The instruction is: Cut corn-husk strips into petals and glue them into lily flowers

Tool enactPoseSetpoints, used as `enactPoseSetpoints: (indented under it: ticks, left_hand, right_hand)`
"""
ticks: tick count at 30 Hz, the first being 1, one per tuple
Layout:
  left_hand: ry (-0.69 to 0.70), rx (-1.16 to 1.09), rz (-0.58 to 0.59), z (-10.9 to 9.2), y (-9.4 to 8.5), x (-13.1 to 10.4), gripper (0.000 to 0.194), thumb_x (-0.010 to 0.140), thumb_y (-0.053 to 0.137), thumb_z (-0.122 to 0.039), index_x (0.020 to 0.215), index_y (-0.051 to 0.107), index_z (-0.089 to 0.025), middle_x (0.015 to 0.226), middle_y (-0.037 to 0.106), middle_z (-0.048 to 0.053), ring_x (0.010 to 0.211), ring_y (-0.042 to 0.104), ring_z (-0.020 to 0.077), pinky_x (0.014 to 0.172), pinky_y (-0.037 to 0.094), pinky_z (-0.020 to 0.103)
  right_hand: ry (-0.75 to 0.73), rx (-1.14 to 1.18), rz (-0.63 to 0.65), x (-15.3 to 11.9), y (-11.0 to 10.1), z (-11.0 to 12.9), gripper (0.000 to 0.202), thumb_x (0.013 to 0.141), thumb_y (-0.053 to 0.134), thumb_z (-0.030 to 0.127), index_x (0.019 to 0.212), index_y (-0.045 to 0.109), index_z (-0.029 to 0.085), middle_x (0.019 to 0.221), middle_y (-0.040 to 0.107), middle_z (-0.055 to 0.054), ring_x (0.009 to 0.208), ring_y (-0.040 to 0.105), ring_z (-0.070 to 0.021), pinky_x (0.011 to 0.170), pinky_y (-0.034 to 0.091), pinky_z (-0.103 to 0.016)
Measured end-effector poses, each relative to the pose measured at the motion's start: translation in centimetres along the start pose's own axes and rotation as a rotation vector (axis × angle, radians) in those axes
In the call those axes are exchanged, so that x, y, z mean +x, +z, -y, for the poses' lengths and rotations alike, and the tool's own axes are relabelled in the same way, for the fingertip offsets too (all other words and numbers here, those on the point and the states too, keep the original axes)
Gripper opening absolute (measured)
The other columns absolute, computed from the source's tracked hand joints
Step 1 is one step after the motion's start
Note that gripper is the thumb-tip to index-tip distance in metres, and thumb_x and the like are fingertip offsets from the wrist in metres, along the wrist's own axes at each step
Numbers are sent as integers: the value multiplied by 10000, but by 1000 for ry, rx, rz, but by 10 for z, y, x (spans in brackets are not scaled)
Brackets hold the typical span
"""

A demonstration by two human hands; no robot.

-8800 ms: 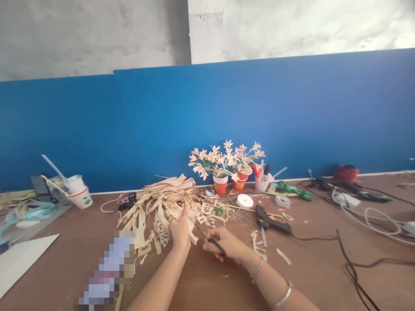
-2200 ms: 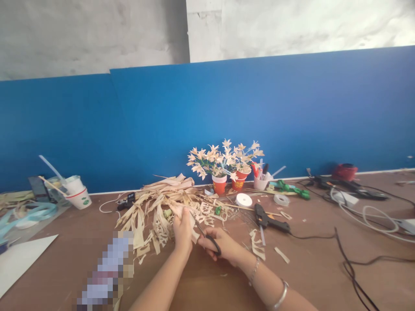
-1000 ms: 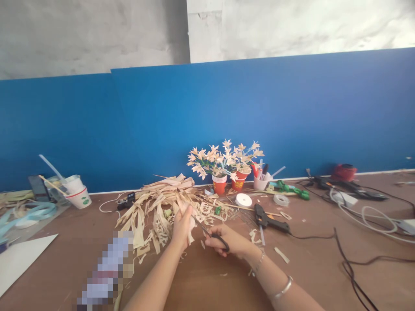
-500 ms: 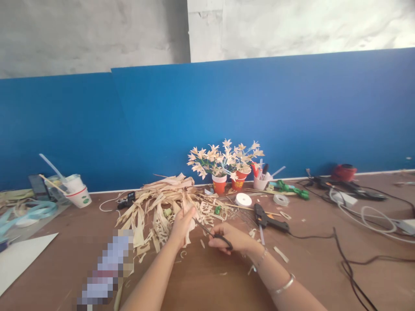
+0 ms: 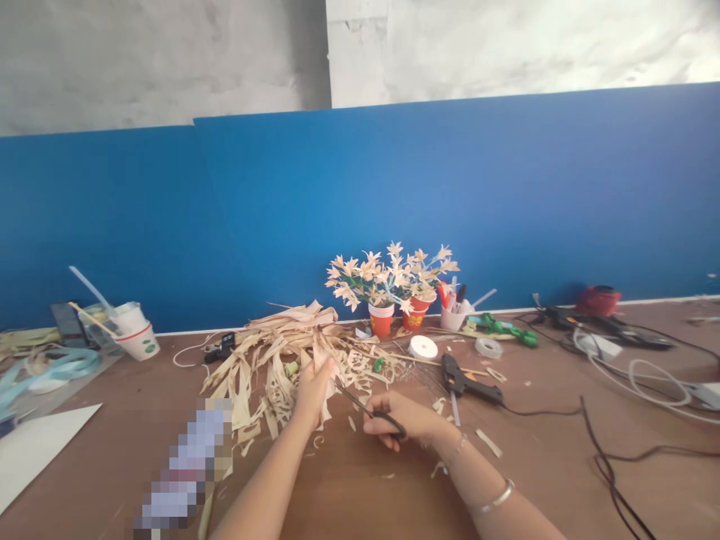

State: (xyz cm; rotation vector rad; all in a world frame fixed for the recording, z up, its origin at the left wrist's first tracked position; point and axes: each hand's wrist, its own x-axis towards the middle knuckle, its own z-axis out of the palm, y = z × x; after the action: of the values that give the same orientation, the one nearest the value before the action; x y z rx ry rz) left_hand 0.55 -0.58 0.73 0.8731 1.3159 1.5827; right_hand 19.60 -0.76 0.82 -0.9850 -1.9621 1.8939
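Note:
In the head view, my left hand (image 5: 313,386) is closed on a pale, dry husk piece (image 5: 325,409), which sticks out above and below the fingers. My right hand (image 5: 394,420) grips a pair of scissors (image 5: 355,400) by its dark handles. The blades point up and left, their tips at the husk's right edge; whether they touch it I cannot tell. Behind my left hand spreads a heap of dry husks (image 5: 253,360). Small cut scraps (image 5: 352,424) lie on the brown table (image 5: 360,487) between and around my hands.
Flowers in red paper cups (image 5: 381,321) stand at the back, beside a white cup of tools (image 5: 451,319). A black glue gun (image 5: 469,381) and a white roll (image 5: 423,347) lie right of centre. Cables (image 5: 607,465) run along the right. A white cup (image 5: 138,342) stands left.
My left hand has shifted very slightly left with the husk, and my right hand slightly right. The scissors remain in my right hand; the other things have stayed in place.

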Motion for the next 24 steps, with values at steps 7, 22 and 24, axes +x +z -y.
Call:
enactPoseSetpoints:
  ticks: [7,22,24]
  left_hand:
    - [6,79,27,7,-2,3,462,676,680,-478,964,660,-118,898,718,122,845,671,259,782,500,341]
    - [0,40,38,2,2,0,434,660,710,-443,951,660,-126,897,717,106,858,669,247,802,498,335]
    - [2,41,36,1,2,-1,423,665,706,-436,952,659,-129,908,718,101,872,666,244,810,493,329]
  right_hand:
    - [10,-56,1,2,1,-1,260,714,664,387,736,564,148,465,533,62,374,472,-49,347,320,-119]
    - [-19,-69,-20,-1,5,8,149,709,622,289,692,566,151,430,490,75,358,426,-48,351,332,-129]
    - [-27,-64,-29,0,5,7,143,710,619,282,692,568,150,430,482,78,355,413,-44,345,324,-127]
